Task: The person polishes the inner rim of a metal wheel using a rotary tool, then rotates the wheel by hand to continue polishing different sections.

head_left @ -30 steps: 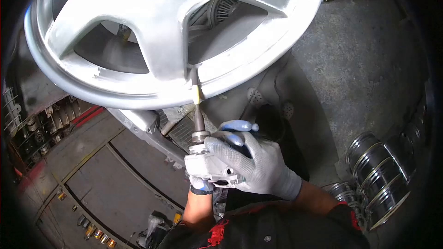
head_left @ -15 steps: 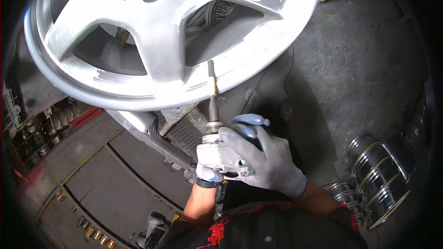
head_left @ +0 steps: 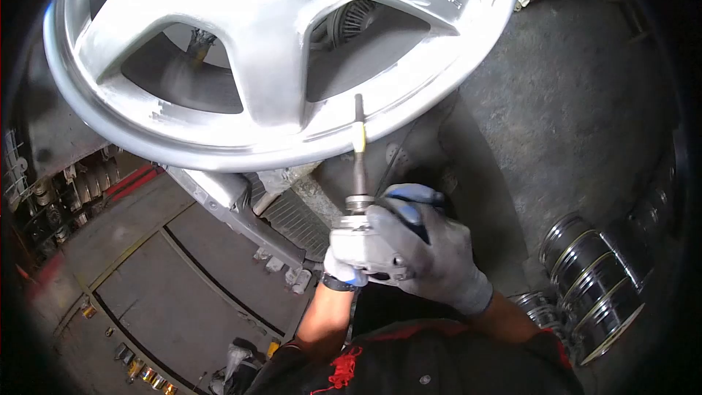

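Observation:
A large silver alloy wheel point(head_left: 270, 51) with wide spokes fills the upper part of the view. Both hands wear grey gloves and hold one metal power tool point(head_left: 355, 241) with a long thin shaft, whose tip overlaps the wheel's lower rim; contact cannot be made out. My right hand point(head_left: 442, 252) wraps over the tool's body from the right. Under the tool, my left hand point(head_left: 338, 267) grips it from the left, mostly hidden behind the body, with a dark band at the wrist.
Below the wheel is a metal support frame point(head_left: 245, 212). Shiny rims point(head_left: 596, 285) are stacked at the lower right. At the left, a rack point(head_left: 80, 190) holds metal parts. Small yellow and metal pieces point(head_left: 150, 377) lie at the lower left.
Both hands and the tool have shifted right in the view, and the shaft tip sits further right along the rim. The wheel appears slightly higher and further right. The grip looks the same.

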### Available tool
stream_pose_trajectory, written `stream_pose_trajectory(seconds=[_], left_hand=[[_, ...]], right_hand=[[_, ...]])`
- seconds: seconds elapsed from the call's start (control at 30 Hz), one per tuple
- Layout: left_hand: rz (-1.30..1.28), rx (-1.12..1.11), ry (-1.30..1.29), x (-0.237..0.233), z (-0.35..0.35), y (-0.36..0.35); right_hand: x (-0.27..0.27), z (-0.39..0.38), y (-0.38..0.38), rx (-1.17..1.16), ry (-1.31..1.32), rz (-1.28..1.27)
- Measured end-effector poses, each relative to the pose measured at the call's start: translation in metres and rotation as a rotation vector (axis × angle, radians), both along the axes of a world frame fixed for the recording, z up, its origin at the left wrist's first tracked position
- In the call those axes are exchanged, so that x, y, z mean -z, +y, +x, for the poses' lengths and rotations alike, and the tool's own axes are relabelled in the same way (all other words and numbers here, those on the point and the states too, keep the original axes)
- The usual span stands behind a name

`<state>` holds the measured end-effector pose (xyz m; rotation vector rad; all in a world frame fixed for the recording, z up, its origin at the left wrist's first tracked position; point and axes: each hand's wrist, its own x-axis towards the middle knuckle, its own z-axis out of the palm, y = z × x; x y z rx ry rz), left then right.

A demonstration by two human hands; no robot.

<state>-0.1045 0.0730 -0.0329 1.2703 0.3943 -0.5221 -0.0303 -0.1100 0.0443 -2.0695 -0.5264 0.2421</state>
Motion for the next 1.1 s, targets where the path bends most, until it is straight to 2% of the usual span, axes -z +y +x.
stream_pose_trajectory(seconds=[0.07,0.37,0.43,0.57,0.63,0.7,0.73,0.77,0.8,0.83,0.9,1.0,1.1], left_hand=[[0.004,0.004,-0.002,0.006,-0.001,-0.006],[0.077,-0.055,0.001,-0.016,-0.02,0.031],[0.057,-0.045,-0.002,-0.008,-0.017,0.018],[0.045,-0.023,-0.008,0.005,-0.016,-0.004],[0.069,-0.016,-0.014,0.002,-0.019,0.004],[0.117,0.014,-0.024,-0.003,-0.025,0.024],[0.138,0.048,-0.027,-0.001,-0.031,0.036],[0.224,0.156,-0.063,0.001,-0.033,0.05],[-0.211,-0.172,0.123,0.012,-0.037,0.032],[-0.312,-0.258,0.162,0.011,-0.033,0.026],[-0.076,-0.12,0.058,0.002,-0.022,0.015],[-0.039,-0.068,0.012,0.009,-0.01,-0.009],[-0.017,-0.059,0.001,0.007,-0.007,-0.007]], right_hand=[[-0.003,0.002,-0.002,0.058,-0.009,-0.003],[0.003,0.0,0.018,-0.071,-0.131,0.095],[0.002,0.0,0.0,-0.145,0.06,0.018],[0.002,0.006,-0.008,0.031,0.042,0.092],[0.003,0.003,-0.002,0.034,0.033,0.083],[0.002,0.003,0.009,-0.029,0.079,0.133],[0.005,0.0,0.013,-0.073,0.047,0.082],[0.005,0.001,0.015,-0.071,0.049,0.086],[0.005,0.003,0.017,-0.059,0.042,0.115],[0.004,0.004,0.018,-0.047,0.034,0.141],[0.004,0.004,0.006,-0.062,0.093,0.094],[0.004,0.012,-0.004,0.058,0.026,0.147],[0.005,0.01,-0.002,0.058,0.053,0.156]])
